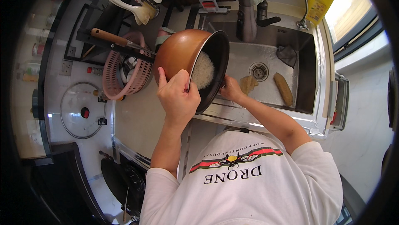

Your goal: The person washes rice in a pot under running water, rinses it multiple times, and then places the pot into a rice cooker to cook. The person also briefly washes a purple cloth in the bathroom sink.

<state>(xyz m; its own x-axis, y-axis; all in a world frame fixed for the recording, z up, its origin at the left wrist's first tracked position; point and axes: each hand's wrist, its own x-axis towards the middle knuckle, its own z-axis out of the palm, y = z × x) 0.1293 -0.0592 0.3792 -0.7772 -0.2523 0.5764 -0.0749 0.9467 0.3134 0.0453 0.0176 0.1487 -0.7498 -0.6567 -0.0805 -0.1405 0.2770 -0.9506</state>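
Observation:
Between my hands a copper-coloured rice cooker inner pot point(184, 42) is held tilted, its dark inside turned right toward the sink. White rice grains point(203, 70) lie in it against the lower left wall. My left hand point(179, 95) grips the rim, thumb over the edge and fingers on the outside. On the other side, my right hand point(231, 88) holds the pot's rim, some of its fingers hidden. Just beyond that hand is the stainless steel sink point(304, 78). In it are a yellowish-brown lump point(248, 84), a long brown root vegetable point(283, 89) and a dark cloth point(286, 56).
A faucet point(247, 22) overhangs the sink, with a yellow pump bottle point(320, 2) behind. Left of the pot stand a pink plastic basket point(137, 80) of dishes and a wooden-handled utensil point(109, 36). A glass lid point(82, 109) hangs on the wall at the left.

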